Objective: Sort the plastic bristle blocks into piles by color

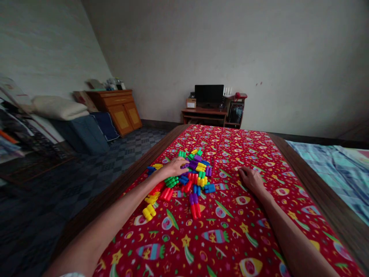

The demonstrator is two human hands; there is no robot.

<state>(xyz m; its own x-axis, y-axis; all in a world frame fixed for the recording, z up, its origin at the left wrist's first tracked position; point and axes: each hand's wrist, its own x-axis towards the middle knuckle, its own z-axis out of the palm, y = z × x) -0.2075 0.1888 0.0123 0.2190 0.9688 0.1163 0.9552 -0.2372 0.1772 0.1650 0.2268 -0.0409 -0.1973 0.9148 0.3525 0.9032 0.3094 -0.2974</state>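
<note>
A heap of bright plastic building blocks (192, 174) in red, yellow, green, blue and purple lies on a red patterned cloth (230, 231) that covers a long wooden table. My left hand (175, 167) rests on the left side of the heap, fingers curled over a purple block (185, 166). My right hand (251, 178) lies on the cloth to the right of the heap, fingers bent and apart from the blocks, with nothing seen in it. A yellow block (149, 212) and a purple-and-red piece (195, 205) lie nearer me.
The table's wooden edge (115, 188) runs along the left, with dark checkered floor beyond it. A bed with a blue plaid sheet (337, 165) is on the right. A desk with a monitor (209, 95) stands at the far wall, a wooden cabinet (119, 109) on the left.
</note>
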